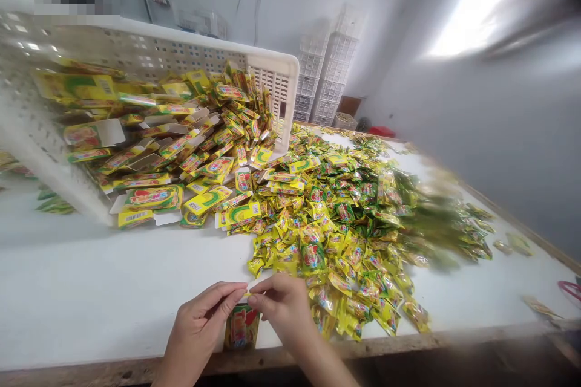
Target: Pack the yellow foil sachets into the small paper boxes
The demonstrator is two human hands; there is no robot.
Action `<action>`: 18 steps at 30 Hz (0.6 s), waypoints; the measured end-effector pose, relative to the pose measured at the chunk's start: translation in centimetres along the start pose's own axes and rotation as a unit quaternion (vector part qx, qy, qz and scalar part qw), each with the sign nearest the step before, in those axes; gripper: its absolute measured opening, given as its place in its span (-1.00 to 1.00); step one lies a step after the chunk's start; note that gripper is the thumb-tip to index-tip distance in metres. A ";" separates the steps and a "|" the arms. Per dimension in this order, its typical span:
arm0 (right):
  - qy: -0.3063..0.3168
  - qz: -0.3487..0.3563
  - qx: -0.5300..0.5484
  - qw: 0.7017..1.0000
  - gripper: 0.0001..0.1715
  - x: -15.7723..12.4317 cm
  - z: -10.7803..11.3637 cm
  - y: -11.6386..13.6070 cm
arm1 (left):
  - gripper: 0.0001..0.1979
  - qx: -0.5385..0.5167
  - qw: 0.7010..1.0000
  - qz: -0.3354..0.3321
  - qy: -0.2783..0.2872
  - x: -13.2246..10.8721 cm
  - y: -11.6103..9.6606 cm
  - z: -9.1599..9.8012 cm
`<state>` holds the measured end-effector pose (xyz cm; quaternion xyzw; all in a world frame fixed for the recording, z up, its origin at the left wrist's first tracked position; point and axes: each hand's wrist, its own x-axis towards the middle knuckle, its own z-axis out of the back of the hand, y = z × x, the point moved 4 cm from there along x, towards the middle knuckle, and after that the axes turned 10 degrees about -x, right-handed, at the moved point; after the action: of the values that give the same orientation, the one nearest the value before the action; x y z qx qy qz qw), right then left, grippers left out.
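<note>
Basket (276,59): landmark, tipped toward viewer
Box (242,331): near side of basket
Left hand (205,315): pinches box top
Right hand (284,307): likewise
Packets (347,211): right of basket

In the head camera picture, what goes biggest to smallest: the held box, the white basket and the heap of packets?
1. White basket
2. Heap of packets
3. Held box, smallest by far

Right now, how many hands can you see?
2. The left hand and the right hand have their fingertips close together at the upper end of a small box, near the table's front edge. I see no others.
</note>
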<state>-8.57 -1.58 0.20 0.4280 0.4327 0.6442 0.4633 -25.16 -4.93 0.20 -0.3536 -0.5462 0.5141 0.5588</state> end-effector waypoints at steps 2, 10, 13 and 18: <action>-0.002 0.040 -0.034 0.999 -0.82 -0.2 0.3 0.9 | -0.85 0.016 0.999 -0.037 0.026 0.0 -0.5 0.0; -0.006 0.212 -0.092 0.973 -0.80 -3.6 1.2 2.7 | -0.58 0.095 0.976 -0.178 0.076 -3.4 -0.7 1.1; -0.008 0.257 -0.178 0.950 -0.67 -5.3 1.1 2.4 | -0.50 0.116 0.973 -0.190 0.059 -4.9 0.1 1.1; 0.054 0.331 -0.258 0.906 -0.53 -5.1 2.6 2.3 | -0.55 0.073 0.974 -0.202 0.073 -5.8 0.6 -0.2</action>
<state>-5.55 -6.54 2.29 0.3772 0.1091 0.8716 0.2933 -24.31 -10.35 -1.83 -0.2306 -0.5248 0.4023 0.7138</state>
